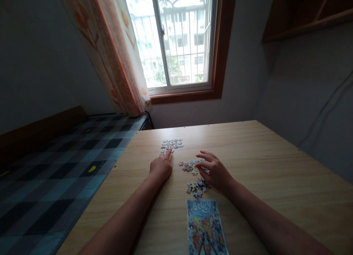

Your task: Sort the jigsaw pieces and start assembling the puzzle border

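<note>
Head view looks down on a joined patch of jigsaw pieces (171, 144), which lies flat on the wooden table (275, 166), towards its far edge and left of centre. The left hand (160, 168) rests on the table just short of it. Its index finger is stretched out with the tip touching the patch's near edge, its other fingers are folded in, and it grips nothing.

To the right, the right hand (217, 171) hovers with its fingers loosely curled and spread over a scatter of loose pieces (189, 166). Whether it pinches one cannot be made out. A second small heap of pieces (196, 189) lies just beside that hand's wrist, on the near side. The two hands are apart, with the loose scatter between them.

Closer to the person, a printed Bluey picture card (206, 227) lies flat at the table's near edge.

Left of the table stands a bed with a blue checked cover (55, 181). Beyond the table are a barred window (182, 38) and a drawn orange-patterned curtain (116, 53).
</note>
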Demonstrator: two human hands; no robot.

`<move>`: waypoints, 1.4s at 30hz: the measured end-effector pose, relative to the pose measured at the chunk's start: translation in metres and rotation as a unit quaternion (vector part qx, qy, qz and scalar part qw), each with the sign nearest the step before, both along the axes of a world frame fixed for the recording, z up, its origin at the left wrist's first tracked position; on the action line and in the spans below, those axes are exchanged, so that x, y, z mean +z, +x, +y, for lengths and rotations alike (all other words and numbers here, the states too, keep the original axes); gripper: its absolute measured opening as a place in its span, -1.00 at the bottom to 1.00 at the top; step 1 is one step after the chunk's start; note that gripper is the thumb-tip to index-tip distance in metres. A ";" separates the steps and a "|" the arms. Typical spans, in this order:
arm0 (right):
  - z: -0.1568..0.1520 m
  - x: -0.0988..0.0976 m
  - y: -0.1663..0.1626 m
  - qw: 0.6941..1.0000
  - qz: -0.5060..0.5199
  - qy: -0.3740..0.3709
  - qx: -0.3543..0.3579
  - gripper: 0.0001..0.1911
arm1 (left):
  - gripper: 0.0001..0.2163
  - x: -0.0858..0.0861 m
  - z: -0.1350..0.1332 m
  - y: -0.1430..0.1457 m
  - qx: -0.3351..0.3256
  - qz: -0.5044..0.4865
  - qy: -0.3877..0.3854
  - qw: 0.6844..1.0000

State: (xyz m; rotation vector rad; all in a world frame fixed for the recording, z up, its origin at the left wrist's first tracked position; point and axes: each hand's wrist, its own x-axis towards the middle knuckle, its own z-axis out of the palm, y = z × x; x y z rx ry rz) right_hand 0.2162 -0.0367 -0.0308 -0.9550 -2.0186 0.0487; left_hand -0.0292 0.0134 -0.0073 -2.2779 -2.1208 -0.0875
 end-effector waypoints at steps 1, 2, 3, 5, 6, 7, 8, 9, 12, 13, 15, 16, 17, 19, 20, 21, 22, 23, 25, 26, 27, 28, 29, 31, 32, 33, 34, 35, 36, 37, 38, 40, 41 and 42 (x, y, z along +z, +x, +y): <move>0.000 0.000 0.000 1.000 0.000 -0.001 0.000 -0.82 | -0.50 0.000 0.000 0.001 0.004 0.000 -0.002 1.000; 0.001 -0.001 0.000 1.000 0.000 -0.002 0.000 -0.81 | -0.50 -0.001 0.000 0.001 0.006 -0.002 0.000 1.000; 0.001 -0.002 0.001 1.000 0.000 -0.004 0.001 -0.81 | -0.50 -0.002 0.000 0.002 0.006 -0.006 0.006 1.000; 0.001 -0.002 0.001 1.000 0.001 -0.007 0.000 -0.81 | -0.51 -0.004 -0.002 0.002 -0.002 -0.014 0.020 1.000; 0.001 -0.003 0.001 1.000 0.001 -0.009 0.000 -0.81 | -0.52 -0.004 -0.003 0.002 -0.008 -0.016 0.025 1.000; 0.001 -0.003 0.001 1.000 0.001 -0.010 -0.001 -0.81 | -0.53 -0.005 -0.004 0.003 -0.013 -0.017 0.027 0.999; 0.001 -0.002 0.001 1.000 0.001 -0.012 -0.001 -0.81 | -0.54 -0.005 -0.005 0.003 -0.016 -0.016 0.025 0.999; 0.001 -0.002 0.001 1.000 0.000 -0.014 -0.001 -0.81 | -0.55 -0.004 -0.006 0.004 -0.017 -0.014 0.022 1.000; 0.000 -0.002 0.001 1.000 -0.003 -0.020 0.000 -0.81 | -0.56 -0.002 -0.006 0.006 -0.015 -0.013 0.015 1.000; 0.000 -0.002 0.001 1.000 -0.003 -0.022 0.000 -0.81 | -0.56 -0.002 -0.005 0.007 -0.015 -0.014 0.013 1.000; 0.001 -0.003 0.001 1.000 -0.003 -0.026 0.001 -0.80 | -0.55 -0.002 -0.004 0.008 -0.013 -0.018 0.013 1.000; 0.001 -0.004 0.001 1.000 -0.004 -0.028 0.002 -0.80 | -0.56 -0.002 -0.004 0.007 -0.012 -0.020 0.013 1.000; 0.001 -0.004 0.002 1.000 -0.006 -0.030 0.003 -0.79 | -0.56 -0.003 -0.003 0.007 -0.012 -0.021 0.012 1.000; 0.000 -0.004 0.002 0.999 -0.007 -0.032 0.005 -0.79 | -0.56 -0.005 -0.002 0.007 -0.012 -0.021 0.014 1.000; 0.000 -0.004 0.001 0.999 -0.007 -0.033 0.005 -0.80 | -0.56 -0.005 -0.002 0.006 -0.013 -0.020 0.016 1.000; 0.000 -0.003 0.001 0.999 -0.006 -0.032 0.005 -0.80 | -0.56 -0.006 -0.002 0.006 -0.012 -0.018 0.019 1.000; 0.000 -0.003 0.001 1.000 -0.005 -0.031 0.004 -0.81 | -0.56 -0.007 -0.002 0.006 -0.010 -0.015 0.021 1.000; 0.000 -0.002 0.001 1.000 -0.004 -0.029 0.003 -0.81 | -0.56 -0.007 -0.001 0.006 -0.008 -0.012 0.023 1.000; -0.001 -0.002 0.000 1.000 -0.001 -0.026 0.003 -0.81 | -0.56 -0.007 -0.001 0.007 -0.002 -0.002 0.023 1.000; -0.001 -0.002 0.000 1.000 0.000 -0.026 0.004 -0.80 | -0.56 -0.007 -0.001 0.007 0.000 0.002 0.021 1.000; -0.001 -0.002 0.001 1.000 0.000 -0.025 0.004 -0.80 | -0.56 -0.007 -0.001 0.007 0.002 0.004 0.020 1.000; 0.000 -0.002 0.001 1.000 -0.001 -0.026 0.005 -0.80 | -0.56 -0.007 -0.001 0.007 0.002 0.005 0.018 1.000; 0.000 -0.002 0.001 1.000 -0.001 -0.026 0.005 -0.80 | -0.56 -0.007 -0.001 0.007 0.003 0.004 0.017 1.000; 0.000 -0.003 0.002 1.000 -0.003 -0.026 0.004 -0.80 | -0.56 -0.008 -0.001 0.006 0.002 0.001 0.017 1.000; 0.000 -0.003 0.002 1.000 -0.003 -0.026 0.004 -0.80 | -0.56 -0.008 0.000 0.006 0.001 -0.001 0.017 1.000; 0.000 -0.004 0.002 1.000 -0.004 -0.026 0.004 -0.80 | -0.56 -0.007 0.000 0.006 0.001 -0.002 0.017 1.000; 0.000 -0.003 0.002 1.000 -0.004 -0.025 0.004 -0.80 | -0.56 -0.007 0.000 0.006 0.000 -0.002 0.016 1.000; 0.000 -0.003 0.002 1.000 -0.003 -0.025 0.005 -0.80 | -0.57 -0.007 0.000 0.006 0.000 -0.003 0.015 1.000; 0.000 -0.003 0.002 1.000 -0.002 -0.025 0.005 -0.80 | -0.57 -0.006 -0.001 0.006 0.000 -0.003 0.013 1.000; 0.000 -0.002 0.001 1.000 0.000 -0.024 0.006 -0.80 | -0.57 -0.006 -0.001 0.006 0.000 -0.003 0.012 1.000; -0.001 -0.002 0.001 1.000 0.003 -0.024 0.006 -0.80 | -0.57 -0.005 -0.002 0.007 0.000 -0.003 0.012 1.000; -0.001 -0.001 0.001 1.000 0.008 -0.025 0.006 -0.80 | -0.57 -0.005 -0.003 0.007 0.000 -0.007 0.019 1.000; -0.002 0.000 0.001 1.000 0.009 -0.026 0.008 -0.80 | -0.58 -0.004 -0.003 0.007 -0.001 -0.015 0.027 1.000; -0.002 0.000 0.002 0.999 0.009 -0.029 0.011 -0.79 | -0.58 -0.004 -0.004 0.007 -0.003 -0.027 0.040 0.999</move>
